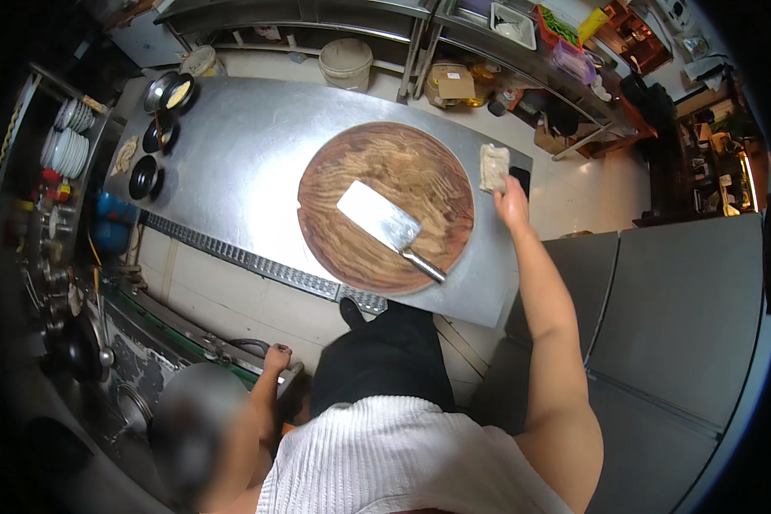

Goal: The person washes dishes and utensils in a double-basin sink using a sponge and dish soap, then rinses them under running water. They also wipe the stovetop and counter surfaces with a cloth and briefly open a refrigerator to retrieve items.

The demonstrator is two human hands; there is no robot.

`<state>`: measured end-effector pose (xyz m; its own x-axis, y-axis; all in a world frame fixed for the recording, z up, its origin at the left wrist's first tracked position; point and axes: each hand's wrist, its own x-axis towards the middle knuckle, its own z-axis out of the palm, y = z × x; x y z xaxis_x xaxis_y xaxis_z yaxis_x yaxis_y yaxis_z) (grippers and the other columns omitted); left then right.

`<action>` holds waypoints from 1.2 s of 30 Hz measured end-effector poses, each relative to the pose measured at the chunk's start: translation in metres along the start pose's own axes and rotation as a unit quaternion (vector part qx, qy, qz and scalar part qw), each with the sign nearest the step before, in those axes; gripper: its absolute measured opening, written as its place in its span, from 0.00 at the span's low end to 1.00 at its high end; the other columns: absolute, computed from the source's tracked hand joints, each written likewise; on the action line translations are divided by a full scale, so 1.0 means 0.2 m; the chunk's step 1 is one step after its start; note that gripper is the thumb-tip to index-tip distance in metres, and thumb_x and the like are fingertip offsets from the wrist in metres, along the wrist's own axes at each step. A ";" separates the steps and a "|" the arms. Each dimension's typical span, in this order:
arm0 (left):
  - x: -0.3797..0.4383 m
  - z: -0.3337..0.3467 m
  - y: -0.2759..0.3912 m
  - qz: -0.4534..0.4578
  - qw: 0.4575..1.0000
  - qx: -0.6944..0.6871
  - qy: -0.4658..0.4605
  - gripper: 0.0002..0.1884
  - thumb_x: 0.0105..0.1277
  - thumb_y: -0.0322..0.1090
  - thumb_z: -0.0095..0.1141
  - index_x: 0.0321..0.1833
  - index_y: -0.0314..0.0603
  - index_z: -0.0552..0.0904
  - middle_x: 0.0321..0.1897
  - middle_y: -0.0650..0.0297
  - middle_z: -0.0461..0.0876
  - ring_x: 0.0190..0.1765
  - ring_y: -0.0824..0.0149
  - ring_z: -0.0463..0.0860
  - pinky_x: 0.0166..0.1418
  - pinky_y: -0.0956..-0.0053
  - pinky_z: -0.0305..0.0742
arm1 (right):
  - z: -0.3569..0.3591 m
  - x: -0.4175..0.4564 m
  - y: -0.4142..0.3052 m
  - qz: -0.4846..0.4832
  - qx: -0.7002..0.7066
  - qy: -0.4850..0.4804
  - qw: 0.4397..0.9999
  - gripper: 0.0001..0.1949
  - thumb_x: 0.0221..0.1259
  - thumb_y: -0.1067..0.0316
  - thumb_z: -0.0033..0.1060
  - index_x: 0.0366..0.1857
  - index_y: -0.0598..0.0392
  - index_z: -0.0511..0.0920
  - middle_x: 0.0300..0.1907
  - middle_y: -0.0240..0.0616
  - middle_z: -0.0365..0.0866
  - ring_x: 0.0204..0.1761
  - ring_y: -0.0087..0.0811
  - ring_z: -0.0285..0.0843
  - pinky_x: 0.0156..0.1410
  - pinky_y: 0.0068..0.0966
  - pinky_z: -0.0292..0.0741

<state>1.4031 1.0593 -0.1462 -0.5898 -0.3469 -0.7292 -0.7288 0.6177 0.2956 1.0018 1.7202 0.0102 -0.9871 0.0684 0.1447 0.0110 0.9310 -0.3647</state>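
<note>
My right hand [513,202] reaches out to the right end of a steel table, its fingers at the near corner of a folded beige cloth [493,166]. Whether they grip the cloth or only touch it is unclear. Beside the cloth, partly behind the hand, lies a flat black object [521,182]. A round wooden chopping board [372,151] sits on the table before me. Across it rests a Chinese cleaver [376,213], its handle [425,266] pointing toward me. My left hand [278,357] hangs low at my side, fingers curled, with nothing visible in it.
Black bowls [144,175] and a crumpled cloth [126,155] stand at the table's [244,128] left end. Stacked plates [68,154] fill the left shelf. A steel cabinet [674,321] is close on my right. A blurred rounded shape [199,424] is at lower left.
</note>
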 end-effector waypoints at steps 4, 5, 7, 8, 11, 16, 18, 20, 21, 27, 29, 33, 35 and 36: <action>0.07 -0.27 -0.03 -0.019 0.989 -0.141 0.049 0.13 0.68 0.37 0.61 0.49 0.35 0.86 0.40 0.55 0.90 0.45 0.61 0.89 0.54 0.67 0.81 | 0.21 0.53 -0.08 0.197 -0.152 -0.183 0.951 0.33 0.62 0.52 0.69 0.69 0.50 0.71 0.65 0.53 0.76 0.66 0.54 0.76 0.70 0.46 0.74; 0.03 -0.33 0.01 -0.018 0.981 -0.183 0.060 0.12 0.69 0.36 0.60 0.49 0.35 0.86 0.39 0.56 0.90 0.43 0.63 0.88 0.52 0.69 0.81 | 0.30 0.55 -0.02 0.199 -0.189 -0.188 0.943 0.35 0.60 0.50 0.70 0.70 0.49 0.70 0.65 0.54 0.76 0.65 0.55 0.77 0.69 0.46 0.75; -0.02 -0.38 -0.05 0.048 0.970 -0.199 0.128 0.11 0.72 0.34 0.58 0.49 0.34 0.85 0.36 0.59 0.88 0.40 0.69 0.86 0.48 0.72 0.80 | 0.47 0.59 0.07 0.210 -0.213 -0.178 0.937 0.38 0.58 0.47 0.71 0.72 0.48 0.67 0.66 0.57 0.75 0.64 0.56 0.78 0.69 0.46 0.76; -0.09 -0.39 0.00 0.000 0.972 -0.205 0.119 0.11 0.72 0.34 0.58 0.49 0.34 0.85 0.37 0.58 0.89 0.41 0.68 0.87 0.49 0.72 0.80 | 0.53 0.62 0.11 0.222 -0.210 -0.160 0.939 0.40 0.57 0.46 0.72 0.73 0.47 0.66 0.66 0.58 0.74 0.64 0.56 0.78 0.68 0.46 0.76; -0.22 -0.28 -0.07 -0.080 0.953 -0.266 0.118 0.13 0.70 0.36 0.60 0.50 0.36 0.86 0.40 0.56 0.90 0.43 0.64 0.88 0.51 0.70 0.80 | 0.64 0.87 0.08 0.263 -0.166 -0.160 0.937 0.41 0.54 0.48 0.73 0.72 0.50 0.64 0.65 0.61 0.74 0.64 0.57 0.78 0.69 0.45 0.76; -0.18 -0.40 0.09 -0.153 0.975 -0.132 0.091 0.16 0.65 0.42 0.62 0.51 0.43 0.88 0.46 0.53 0.90 0.53 0.54 0.89 0.61 0.64 0.79 | 0.90 1.27 -0.12 0.214 -0.131 -0.137 0.958 0.37 0.50 0.51 0.77 0.64 0.50 0.68 0.61 0.60 0.76 0.61 0.58 0.80 0.67 0.45 0.77; -0.08 -0.51 0.11 -0.143 0.980 -0.107 0.090 0.16 0.65 0.42 0.62 0.51 0.43 0.88 0.47 0.53 0.90 0.53 0.53 0.88 0.60 0.63 0.80 | 1.04 1.42 -0.36 0.149 -0.081 -0.183 0.968 0.34 0.52 0.51 0.76 0.62 0.50 0.70 0.60 0.58 0.78 0.59 0.55 0.81 0.67 0.46 0.76; 0.03 -0.66 0.15 -0.131 0.978 -0.122 0.103 0.14 0.65 0.41 0.62 0.50 0.43 0.88 0.44 0.53 0.90 0.51 0.55 0.89 0.59 0.64 0.80 | 1.20 1.51 -0.87 0.047 -0.044 -0.225 0.972 0.33 0.53 0.53 0.75 0.61 0.51 0.70 0.61 0.56 0.78 0.60 0.55 0.81 0.67 0.45 0.76; 0.14 -0.75 0.14 -0.119 0.978 -0.136 0.108 0.14 0.66 0.40 0.63 0.49 0.42 0.88 0.43 0.54 0.90 0.50 0.56 0.89 0.58 0.65 0.80 | 1.31 1.54 -1.07 -0.019 -0.068 -0.213 0.975 0.34 0.53 0.54 0.75 0.63 0.50 0.69 0.62 0.57 0.77 0.61 0.55 0.80 0.66 0.45 0.77; 0.78 -1.36 0.02 0.052 0.926 -0.307 0.213 0.08 0.70 0.27 0.59 0.50 0.36 0.82 0.42 0.62 0.85 0.47 0.68 0.84 0.53 0.69 0.82 | 1.89 0.99 -2.58 -0.185 -0.037 -0.233 0.954 0.28 0.59 0.64 0.65 0.64 0.56 0.70 0.49 0.53 0.84 0.47 0.51 0.86 0.50 0.44 0.83; 1.01 -1.65 0.03 -0.001 0.853 -0.479 0.208 0.13 0.74 0.34 0.58 0.56 0.36 0.79 0.49 0.58 0.83 0.51 0.63 0.84 0.52 0.67 0.83 | 2.04 0.49 -3.03 -0.255 0.067 -0.188 0.946 0.25 0.58 0.65 0.66 0.62 0.53 0.72 0.48 0.53 0.83 0.46 0.53 0.85 0.48 0.44 0.83; 1.39 -2.34 0.10 -0.093 0.757 -0.619 0.188 0.23 0.77 0.47 0.52 0.66 0.37 0.71 0.59 0.52 0.77 0.53 0.54 0.85 0.51 0.60 0.87 | 1.87 0.04 -3.51 -0.307 0.271 -0.272 0.871 0.22 0.59 0.70 0.65 0.59 0.54 0.74 0.52 0.52 0.76 0.48 0.52 0.83 0.48 0.44 0.84; 1.61 -2.64 0.12 -0.089 0.699 -0.684 0.191 0.24 0.77 0.45 0.53 0.69 0.40 0.68 0.61 0.51 0.76 0.51 0.54 0.86 0.49 0.57 0.88 | 1.88 0.03 -3.52 -0.140 0.339 -0.310 0.877 0.25 0.58 0.72 0.68 0.61 0.54 0.74 0.53 0.48 0.77 0.50 0.48 0.83 0.52 0.42 0.84; 1.71 -2.75 0.12 -0.081 0.704 -0.680 0.188 0.24 0.76 0.44 0.52 0.69 0.41 0.68 0.60 0.51 0.76 0.50 0.54 0.86 0.48 0.58 0.89 | 1.79 0.11 -3.50 -0.082 0.375 -0.276 0.881 0.25 0.60 0.72 0.66 0.63 0.55 0.73 0.53 0.46 0.77 0.50 0.45 0.83 0.52 0.40 0.84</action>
<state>0.9931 0.5675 -0.0500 -0.3258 -0.6548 -0.6820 -0.3055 -0.6098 0.7314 0.9156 0.9423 -0.0609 -0.8949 -0.4230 -0.1425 -0.0429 0.3993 -0.9158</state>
